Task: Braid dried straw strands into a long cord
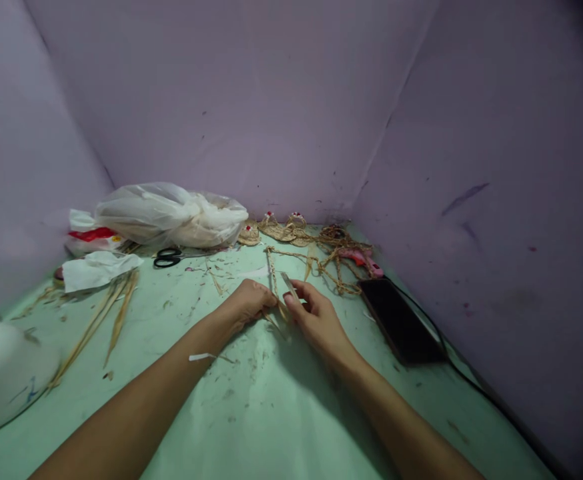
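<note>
My left hand [246, 303] and my right hand [316, 319] meet over the pale green table [271, 413]. Both pinch thin dried straw strips [277, 293] held between them; a braided length runs up from the fingers toward the back. The left fingers are curled closed on the strips. The right thumb and fingers press a flat strip near its top end.
A black phone [400, 320] with a cable lies right of my hands. Twisted straw rope and small woven pieces [316, 243] sit at the back. Black scissors [167, 257], a plastic bag [171, 215], tissue [96, 268], loose straw stalks [106, 317] and a white bowl [1, 373] lie left.
</note>
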Demonstrator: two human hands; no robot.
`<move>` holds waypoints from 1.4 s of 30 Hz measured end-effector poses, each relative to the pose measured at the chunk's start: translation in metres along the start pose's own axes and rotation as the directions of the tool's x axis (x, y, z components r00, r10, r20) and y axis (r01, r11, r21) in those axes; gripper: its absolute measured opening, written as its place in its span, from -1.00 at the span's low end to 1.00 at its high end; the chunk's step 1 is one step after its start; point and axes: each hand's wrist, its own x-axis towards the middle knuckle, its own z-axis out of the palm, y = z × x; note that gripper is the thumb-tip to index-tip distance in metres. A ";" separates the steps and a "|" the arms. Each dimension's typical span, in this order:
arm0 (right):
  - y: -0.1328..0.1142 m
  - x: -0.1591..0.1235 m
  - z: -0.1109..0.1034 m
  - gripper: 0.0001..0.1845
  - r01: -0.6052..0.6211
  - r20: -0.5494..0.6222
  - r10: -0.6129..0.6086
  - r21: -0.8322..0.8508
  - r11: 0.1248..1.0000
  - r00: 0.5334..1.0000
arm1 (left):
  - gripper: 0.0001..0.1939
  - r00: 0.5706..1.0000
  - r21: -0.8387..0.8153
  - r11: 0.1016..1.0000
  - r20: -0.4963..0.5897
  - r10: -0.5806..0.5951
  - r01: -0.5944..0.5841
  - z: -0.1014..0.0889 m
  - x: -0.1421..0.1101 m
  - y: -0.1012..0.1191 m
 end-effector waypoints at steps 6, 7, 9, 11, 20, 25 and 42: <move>0.005 -0.005 0.006 -0.75 -0.032 -0.101 0.021 -0.108 0.994 0.995 | -0.95 1.000 0.005 1.000 -0.003 0.019 -0.019 0.000 0.004 -0.004; 0.008 -0.005 0.008 -0.76 -0.051 -0.131 0.039 -0.090 0.995 0.991 | -0.95 1.000 0.011 1.000 0.006 0.021 -0.021 -0.001 0.004 -0.005; 0.012 -0.006 0.012 -0.73 -0.063 -0.154 0.054 -0.053 0.997 0.987 | -0.95 1.000 0.018 1.000 0.013 0.021 -0.021 -0.002 0.005 -0.006; 0.012 -0.007 0.014 -0.73 -0.047 -0.164 0.039 -0.046 0.998 0.986 | -0.95 1.000 0.022 0.999 0.013 0.026 -0.026 -0.002 0.005 -0.006; 0.009 -0.011 0.014 -0.82 -0.061 -0.249 0.014 -0.183 0.981 0.968 | -0.90 1.000 -0.001 1.000 -0.005 0.000 0.000 0.002 -0.001 0.000; 0.007 -0.010 0.017 -0.85 -0.096 -0.255 0.044 -0.197 0.976 0.966 | -0.91 1.000 -0.009 1.000 -0.013 -0.002 0.002 0.002 0.001 -0.001; 0.006 -0.019 0.021 -0.77 0.175 -0.062 -0.298 -0.691 0.701 0.953 | -0.83 1.000 -0.049 0.999 -0.001 0.006 -0.007 0.005 -0.003 0.000</move>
